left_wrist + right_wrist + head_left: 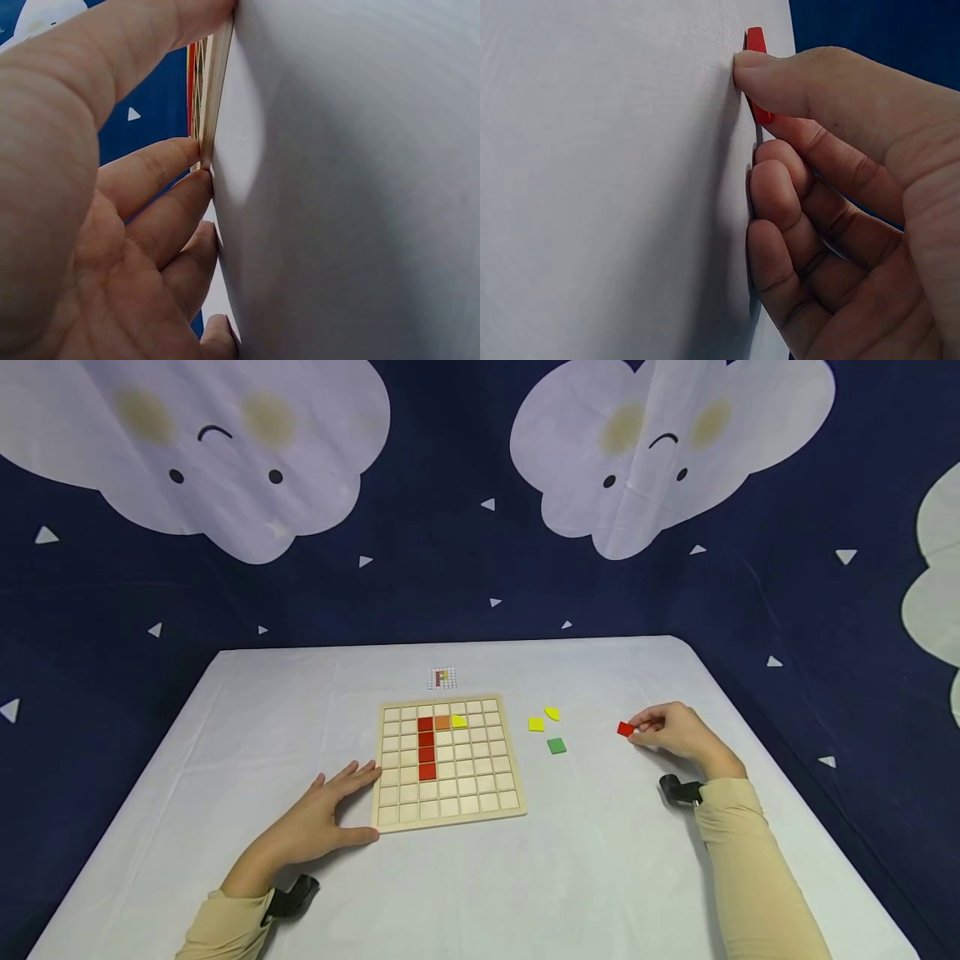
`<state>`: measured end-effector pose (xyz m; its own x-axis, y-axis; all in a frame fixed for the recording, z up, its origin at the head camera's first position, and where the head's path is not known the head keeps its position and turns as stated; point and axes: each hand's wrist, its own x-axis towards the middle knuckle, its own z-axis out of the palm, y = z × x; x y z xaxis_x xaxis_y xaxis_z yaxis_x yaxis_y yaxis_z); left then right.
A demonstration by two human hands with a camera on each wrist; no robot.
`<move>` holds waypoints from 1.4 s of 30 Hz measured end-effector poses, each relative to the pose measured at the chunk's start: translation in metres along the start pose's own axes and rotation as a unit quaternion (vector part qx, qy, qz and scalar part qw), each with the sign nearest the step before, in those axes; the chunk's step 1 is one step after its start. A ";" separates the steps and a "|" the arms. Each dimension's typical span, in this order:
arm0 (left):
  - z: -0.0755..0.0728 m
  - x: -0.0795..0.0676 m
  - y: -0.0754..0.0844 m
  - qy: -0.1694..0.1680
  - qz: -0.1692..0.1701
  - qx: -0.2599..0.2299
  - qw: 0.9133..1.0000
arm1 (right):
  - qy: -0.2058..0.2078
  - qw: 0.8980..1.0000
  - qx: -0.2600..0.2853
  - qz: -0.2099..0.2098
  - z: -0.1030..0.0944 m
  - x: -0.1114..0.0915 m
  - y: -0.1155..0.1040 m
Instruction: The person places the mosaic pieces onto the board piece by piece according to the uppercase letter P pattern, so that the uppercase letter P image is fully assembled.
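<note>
A wooden grid board (465, 811) lies on the table, with several red tiles (427, 771) in a column. To the right of the top red one sit an orange tile (442, 722) and a yellow tile (459, 721). My left hand (318, 822) is spread out, its thumb and fingertips against the board's left edge; the left wrist view shows those fingertips at the wooden side. Off to the right, my right hand (678, 733) pinches a red square tile (625, 728) between thumb and index finger, low over the cloth. In the right wrist view the other fingers are curled.
Between the board and my right hand lie a yellow square tile (536, 724), a yellow rounded tile (552, 714) and a green tile (557, 746). A small printed grid card (442, 678) is behind the board. White cloth covers the table (300, 693); a dark blue curtain (450, 585) hangs behind.
</note>
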<state>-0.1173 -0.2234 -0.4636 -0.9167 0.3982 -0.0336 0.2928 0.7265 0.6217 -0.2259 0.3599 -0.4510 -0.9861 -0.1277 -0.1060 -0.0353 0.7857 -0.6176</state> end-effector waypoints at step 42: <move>0.003 0.001 -0.003 0.005 0.001 0.000 1.000 | -0.030 0.983 -0.012 -0.183 0.049 0.004 -0.118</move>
<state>-0.1182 -0.2240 -0.4678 -0.9189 0.3936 -0.0248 0.2941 0.7257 0.6220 -0.2175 0.2368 -0.4169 -0.8952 -0.4396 0.0734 -0.3904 0.6940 -0.6050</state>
